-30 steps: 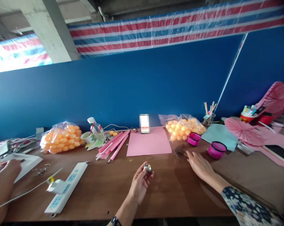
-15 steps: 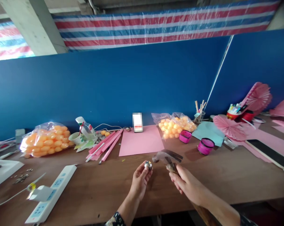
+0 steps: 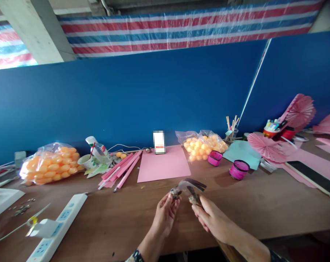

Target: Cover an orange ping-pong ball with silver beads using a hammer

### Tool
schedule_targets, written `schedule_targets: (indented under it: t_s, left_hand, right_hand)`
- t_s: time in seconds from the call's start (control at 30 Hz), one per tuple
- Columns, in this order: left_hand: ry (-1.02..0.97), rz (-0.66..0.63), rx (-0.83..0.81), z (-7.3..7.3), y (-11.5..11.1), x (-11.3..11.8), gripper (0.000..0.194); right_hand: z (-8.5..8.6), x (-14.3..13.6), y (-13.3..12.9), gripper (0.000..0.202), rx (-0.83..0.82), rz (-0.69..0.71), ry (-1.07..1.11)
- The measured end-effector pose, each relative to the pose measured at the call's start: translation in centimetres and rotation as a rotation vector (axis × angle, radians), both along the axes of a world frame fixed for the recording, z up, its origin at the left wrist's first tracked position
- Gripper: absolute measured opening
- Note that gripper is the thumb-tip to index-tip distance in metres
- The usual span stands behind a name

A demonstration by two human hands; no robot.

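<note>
Just above the table's front part, my left hand (image 3: 167, 213) pinches a small shiny silver metal ball (image 3: 174, 193) between thumb and fingers. My right hand (image 3: 210, 218) is wrapped round the wooden handle of a claw hammer (image 3: 191, 185). The hammer's striking face is turned left and meets or nearly meets the ball; I cannot tell whether they touch. Part of the ball is hidden behind my fingertips and the hammer head. Beyond both hands lies a flat pink sheet (image 3: 163, 167).
A power strip (image 3: 57, 231) and small metal bits (image 3: 23, 210) lie on the left. Bags of orange balls (image 3: 51, 163) stand at the back. Pink strips (image 3: 121, 169), a phone (image 3: 312, 178), magenta rings (image 3: 239, 170) and paper fans (image 3: 268, 147) are spread about. A blue partition (image 3: 154, 94) rises behind.
The hammer has moved left and slightly down, bringing its head up against the silver ball. My left hand has shifted slightly right and down, still holding the ball.
</note>
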State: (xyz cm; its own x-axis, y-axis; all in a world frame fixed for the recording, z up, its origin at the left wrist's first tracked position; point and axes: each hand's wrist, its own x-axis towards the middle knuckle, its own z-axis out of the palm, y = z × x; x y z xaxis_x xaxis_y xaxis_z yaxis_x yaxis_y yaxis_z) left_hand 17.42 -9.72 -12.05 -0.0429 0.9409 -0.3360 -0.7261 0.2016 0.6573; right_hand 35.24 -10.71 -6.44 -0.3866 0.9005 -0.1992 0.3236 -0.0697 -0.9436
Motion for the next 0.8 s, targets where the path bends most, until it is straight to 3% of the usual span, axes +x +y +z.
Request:
schedule_targets:
  t_s: [0.2, 0.37, 0.5, 0.8]
  left_hand:
    - [0.063, 0.04, 0.064, -0.21, 0.11, 0.18, 0.038]
    - [0.243, 0.023, 0.069, 0.05, 0.11, -0.05, 0.046]
    - [0.403, 0.092, 0.088, -0.08, 0.42, -0.43, 0.048]
    - [0.469, 0.083, 0.106, -0.82, 0.84, -0.66, 0.045]
  right_hand:
    - [0.46, 0.24, 0.16, 0.033, 0.012, -0.053, 0.031]
    - [0.22, 0.39, 0.25, 0.035, 0.029, -0.062, -0.063]
    - [0.39, 0.27, 0.24, 0.035, 0.061, -0.062, -0.083]
    - [0.19, 0.02, 0.27, 0.033, 0.085, -0.051, -0.115]
